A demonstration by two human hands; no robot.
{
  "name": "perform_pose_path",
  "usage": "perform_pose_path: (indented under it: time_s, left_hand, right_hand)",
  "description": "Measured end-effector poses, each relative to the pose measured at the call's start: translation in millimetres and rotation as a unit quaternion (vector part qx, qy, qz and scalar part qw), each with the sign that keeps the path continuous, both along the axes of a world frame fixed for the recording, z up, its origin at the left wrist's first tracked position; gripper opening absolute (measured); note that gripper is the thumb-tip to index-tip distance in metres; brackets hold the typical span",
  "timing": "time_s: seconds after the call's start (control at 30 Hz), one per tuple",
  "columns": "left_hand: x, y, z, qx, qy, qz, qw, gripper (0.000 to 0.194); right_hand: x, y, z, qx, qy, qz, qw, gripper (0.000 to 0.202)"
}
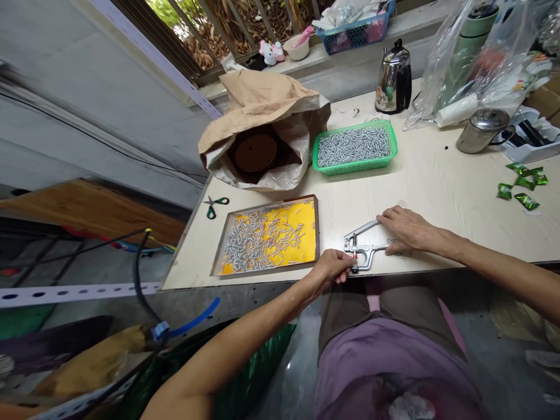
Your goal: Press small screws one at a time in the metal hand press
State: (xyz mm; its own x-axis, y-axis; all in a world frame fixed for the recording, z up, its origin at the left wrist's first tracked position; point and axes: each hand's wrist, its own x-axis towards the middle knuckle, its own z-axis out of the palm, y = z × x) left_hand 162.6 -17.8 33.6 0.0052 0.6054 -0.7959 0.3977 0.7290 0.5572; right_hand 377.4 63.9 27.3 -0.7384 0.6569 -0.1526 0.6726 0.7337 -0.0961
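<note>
Silver metal snap-fastener pliers (370,251) lie near the table's front edge, their two handles spread apart. My right hand (405,229) grips the handle ends, fingers on the upper one and thumb by the lower. At the jaw end, my left hand (336,264) is closed in a pinch beside a small red and black part; whatever sits between its fingertips is too small to make out. Left of that hand, a shallow tray (317,224) with a yellow bottom holds many small silver metal pins (249,242).
A green basket (355,168) full of similar metal pieces stands behind the tray, beside an open brown paper sack (266,96). Scissors (214,206) lie at left. A kettle (394,79), a lidded metal cup (483,129) and green-wrapped sweets (527,202) are farther right.
</note>
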Motion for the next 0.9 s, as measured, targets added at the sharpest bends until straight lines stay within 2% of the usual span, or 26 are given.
perform_pose_path:
  time_s: [0.1, 0.17, 0.23, 0.33, 0.4, 0.47, 0.53, 0.63, 0.7, 0.83, 0.9]
  left_hand:
    - [-2.0, -1.4, 0.2, 0.011, 0.037, -0.049, 0.998, 0.037]
    - [-4.0, -5.1, -0.3, 0.084, 0.114, -0.109, 0.984, 0.036]
    - [-3.8, -8.9, -1.7, 0.221, 0.212, -0.17, 0.937, 0.028]
    - [5.3, -7.3, -6.9, 0.404, 0.28, -0.263, 0.83, 0.014]
    - [16.1, 1.1, -12.6, 0.463, 0.273, -0.334, 0.775, 0.023]
    - [26.5, 13.2, -18.9, 0.486, 0.255, -0.384, 0.742, 0.043]
    - [33.2, 25.2, -24.0, 0.49, 0.234, -0.415, 0.73, 0.056]
    - [35.9, 36.2, -26.9, 0.482, 0.214, -0.441, 0.726, 0.057]
    - [36.1, 37.9, -26.0, 0.475, 0.212, -0.446, 0.728, 0.05]
    - [40.0, 34.1, -22.9, 0.456, 0.204, -0.451, 0.74, 0.022]
    - [42.7, 32.8, -21.6, 0.447, 0.204, -0.451, 0.745, 0.011]
  right_hand:
    - [-0.6, -6.1, 2.2, -0.001, -0.01, -0.01, 1.0, 0.052]
    - [-0.7, -11.4, 4.2, 0.006, -0.007, -0.018, 1.0, 0.043]
    - [-0.8, -16.5, 6.2, 0.011, -0.001, -0.026, 1.0, 0.037]
    - [-1.1, -21.9, 9.6, 0.004, 0.001, -0.039, 0.999, 0.035]
    - [-0.7, -23.8, 12.1, -0.007, 0.001, -0.044, 0.999, 0.039]
    - [0.8, -24.9, 14.7, -0.026, -0.005, -0.044, 0.999, 0.046]
    - [3.1, -25.6, 17.4, -0.046, -0.015, -0.045, 0.998, 0.055]
    - [5.8, -27.1, 21.0, -0.041, -0.029, -0.064, 0.997, 0.056]
    - [6.1, -28.7, 21.7, -0.027, -0.037, -0.073, 0.996, 0.043]
    - [4.0, -33.4, 15.0, -0.026, -0.032, -0.057, 0.998, 0.014]
    - [3.0, -36.7, 9.5, -0.035, -0.026, -0.058, 0.997, 0.01]
